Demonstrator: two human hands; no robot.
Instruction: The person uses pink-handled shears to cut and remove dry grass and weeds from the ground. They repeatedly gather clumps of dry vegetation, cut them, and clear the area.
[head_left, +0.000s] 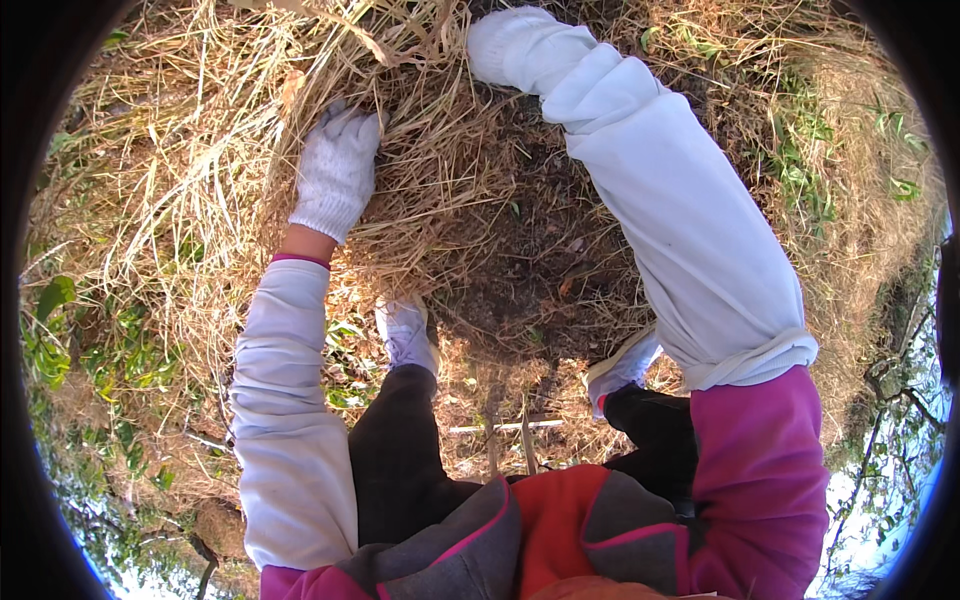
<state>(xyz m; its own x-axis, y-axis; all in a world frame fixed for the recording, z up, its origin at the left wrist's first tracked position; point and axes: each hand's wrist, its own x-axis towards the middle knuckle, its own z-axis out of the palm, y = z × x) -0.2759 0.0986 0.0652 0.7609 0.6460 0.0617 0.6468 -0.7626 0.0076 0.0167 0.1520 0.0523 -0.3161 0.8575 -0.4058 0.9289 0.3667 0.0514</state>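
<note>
My left hand (339, 161), in a white knitted glove, is pressed into a thick heap of dry grass (435, 165). Its fingers curl around some of the straw-coloured stalks, and the fingertips are partly buried. Farther right, at the top of the view, my right hand (499, 49) reaches out at the end of a white sleeve cover (675, 180). Only a bit of white glove shows there; the fingers are hidden, so what they touch cannot be made out. Between my arms the stalks lie loose over dark soil (555, 262).
My left shoe (407, 334) and right shoe (622, 367) stand apart at the near edge of the soil. A thin pale stick (506, 426) lies between my legs. Green leafy plants (802, 150) grow on the right, with more leaves (56, 296) at left.
</note>
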